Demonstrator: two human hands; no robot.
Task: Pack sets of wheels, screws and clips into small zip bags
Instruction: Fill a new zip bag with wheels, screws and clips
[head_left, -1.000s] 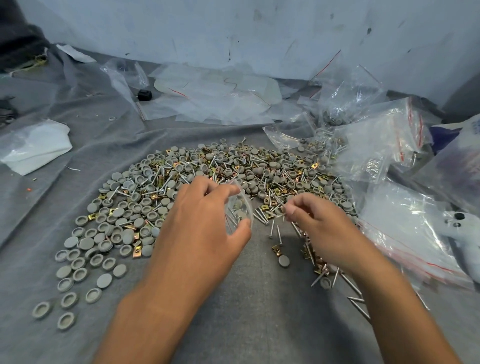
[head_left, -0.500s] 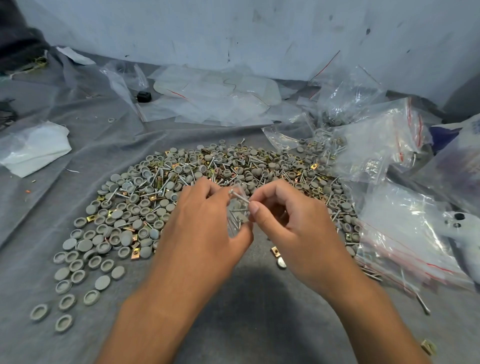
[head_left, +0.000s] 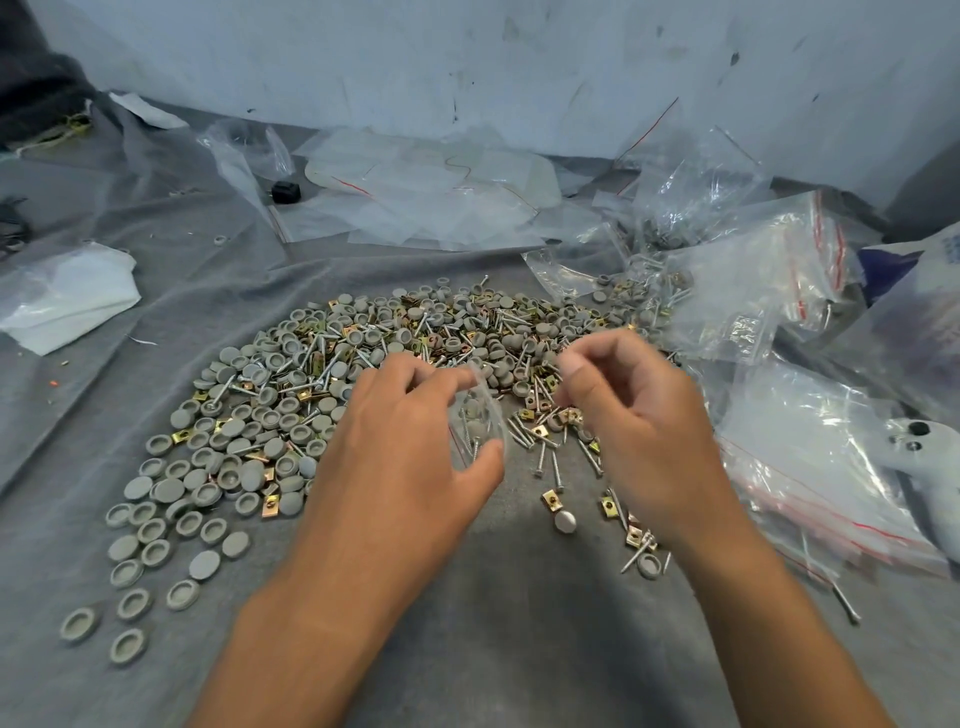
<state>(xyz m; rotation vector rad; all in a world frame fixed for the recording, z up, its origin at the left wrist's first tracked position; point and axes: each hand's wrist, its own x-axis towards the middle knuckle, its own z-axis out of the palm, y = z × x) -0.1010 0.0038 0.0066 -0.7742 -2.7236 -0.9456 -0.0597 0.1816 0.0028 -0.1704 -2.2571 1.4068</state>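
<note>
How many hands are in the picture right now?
2. The left hand grips a small clear plastic zip bag at centre; the right hand, fingers curled, is just right of it. No others visible.

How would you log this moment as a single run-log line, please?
left hand: holds small zip bag open, screws inside | right hand: curled beside bag, contents unclear | pile of parts: on grey cloth

Grey cloth (head_left: 519, 649) under heaped wheels (head_left: 171, 491), screws (head_left: 556, 470), clips (head_left: 550, 500), plastic bags (head_left: 810, 452).

Two hands: left hand (head_left: 395, 457), right hand (head_left: 639, 415); one held zip bag (head_left: 475, 415).
</note>
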